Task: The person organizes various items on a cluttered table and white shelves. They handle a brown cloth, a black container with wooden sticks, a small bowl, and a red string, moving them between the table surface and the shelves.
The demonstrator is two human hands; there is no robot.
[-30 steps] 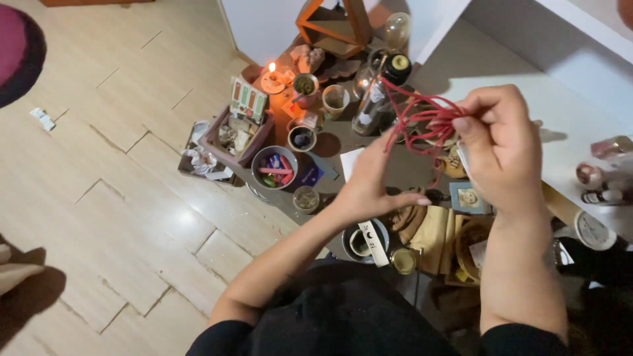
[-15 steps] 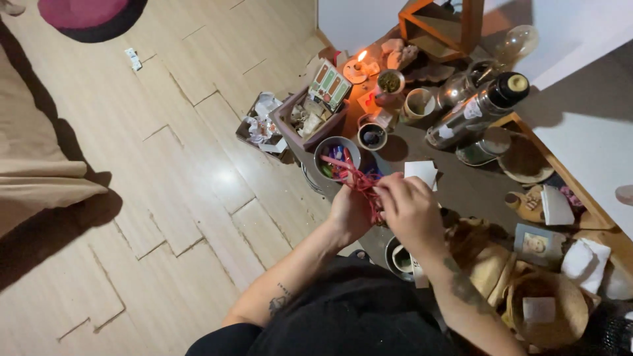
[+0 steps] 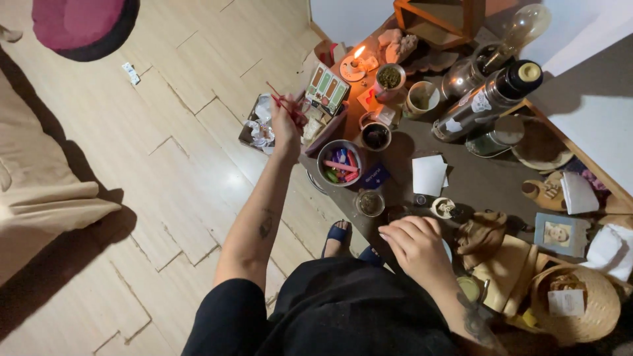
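A: Start with the big things; what is there?

B: A pale wood floor (image 3: 165, 171) on the left; a dark low table (image 3: 471, 178) crowded with small objects on the right; a person in black stands at its edge, seen from above.

A: And on the table?

B: A dark bottle (image 3: 491, 99) lying on its side; a woven straw hat (image 3: 583, 303) at the lower right; a metal bowl of coloured chalks (image 3: 339, 163); a white paper square (image 3: 428, 175); a lit candle (image 3: 356, 62) near the far end.

A: The hands?

B: The left hand (image 3: 287, 125) is stretched out over the table's far-left corner, fingers closed in a pinch on a bunch of red string (image 3: 285, 105); the right hand (image 3: 415, 247) hangs low by the near edge, fingers curled loosely, holding nothing that I can see.

A: How does the string look?

B: Thin, bright red, in a few loose loops and strands; they stick out above the fingers, over a tray of crumpled paper (image 3: 260, 128), just beside a printed card box (image 3: 326, 89).
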